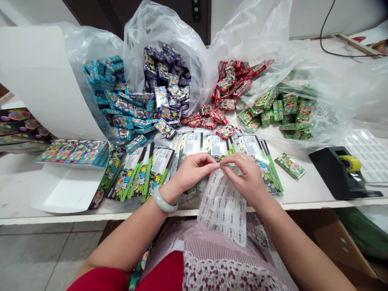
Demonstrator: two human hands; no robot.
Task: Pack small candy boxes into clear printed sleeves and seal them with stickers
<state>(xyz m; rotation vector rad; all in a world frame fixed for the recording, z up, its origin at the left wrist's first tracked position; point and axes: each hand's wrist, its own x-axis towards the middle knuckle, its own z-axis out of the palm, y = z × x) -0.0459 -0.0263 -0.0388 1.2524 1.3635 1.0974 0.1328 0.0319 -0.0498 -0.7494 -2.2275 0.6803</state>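
Pinching the sticker sheet [222, 206], left hand [192, 171] and right hand [247, 178] meet above table [303, 198] edge.

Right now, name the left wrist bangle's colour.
The bangle is pale green; head view.

My left hand [194, 171] and right hand [247, 178] meet above the near edge of the tabletop [303, 192], and a sticker sheet [224, 206] hangs from them toward my lap. Just behind them lies a row of flat packets [157, 165]. Farther back, bags of small boxes [142, 36] run left to right. A tape dispenser [339, 173] sits near right, a display carton [104, 180] near left.
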